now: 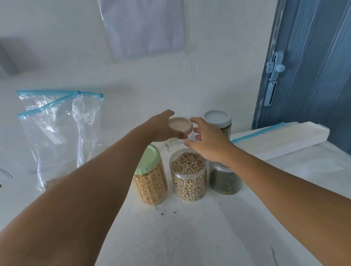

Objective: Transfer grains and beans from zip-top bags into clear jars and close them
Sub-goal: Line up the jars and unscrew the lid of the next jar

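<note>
Centrally, left hand [161,127] grips pink lid [180,125] atop clear jar [176,142].

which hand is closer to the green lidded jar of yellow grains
Left. The left hand is at the pink lid, just behind and above the green-lidded jar. The right hand lies further right, beyond the open bean jar.

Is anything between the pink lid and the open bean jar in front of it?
Nothing visible. The left hand grips the pink lid on an empty jar right behind the open bean jar. The right hand hovers over the bean jar's back rim, partly above its mouth.
</note>
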